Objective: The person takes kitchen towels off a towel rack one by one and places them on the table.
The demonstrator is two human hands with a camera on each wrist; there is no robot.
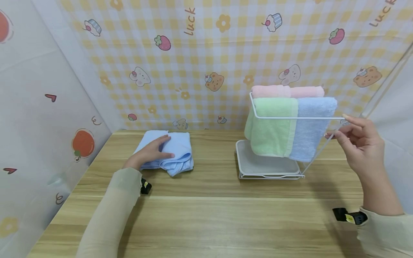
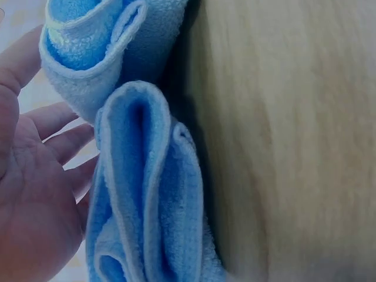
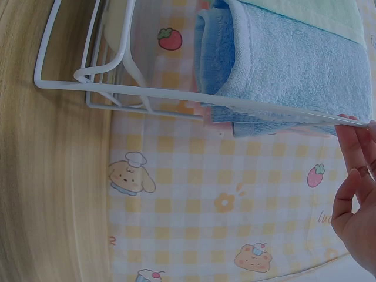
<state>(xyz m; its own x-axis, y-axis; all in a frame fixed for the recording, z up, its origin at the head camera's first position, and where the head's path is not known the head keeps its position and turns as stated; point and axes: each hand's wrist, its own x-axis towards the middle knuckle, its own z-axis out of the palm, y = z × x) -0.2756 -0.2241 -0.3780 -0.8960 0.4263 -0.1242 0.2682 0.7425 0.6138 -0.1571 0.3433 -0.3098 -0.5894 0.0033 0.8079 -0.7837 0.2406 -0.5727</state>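
On the left of the table lie folded light-blue towels (image 1: 179,147), side by side. My left hand (image 1: 151,152) rests over them with its fingers spread; in the left wrist view the palm (image 2: 35,188) is beside the towels' folded edges (image 2: 138,153). On the right stands a white wire towel rack (image 1: 290,118). My right hand (image 1: 362,143) holds its upper right corner between thumb and fingers, and the right wrist view shows the fingertips (image 3: 348,132) at the wire. Over the rack hang a green towel (image 1: 274,129), a blue towel (image 1: 314,129) and pink towels (image 1: 306,92) behind.
A pale tray (image 1: 248,157) sits in the base of the rack. Below is a wood-grain table (image 1: 219,218). A yellow-checked cloth (image 1: 200,53) with cartoon prints covers the back wall, and a white printed sheet (image 1: 42,118) hangs at the left.
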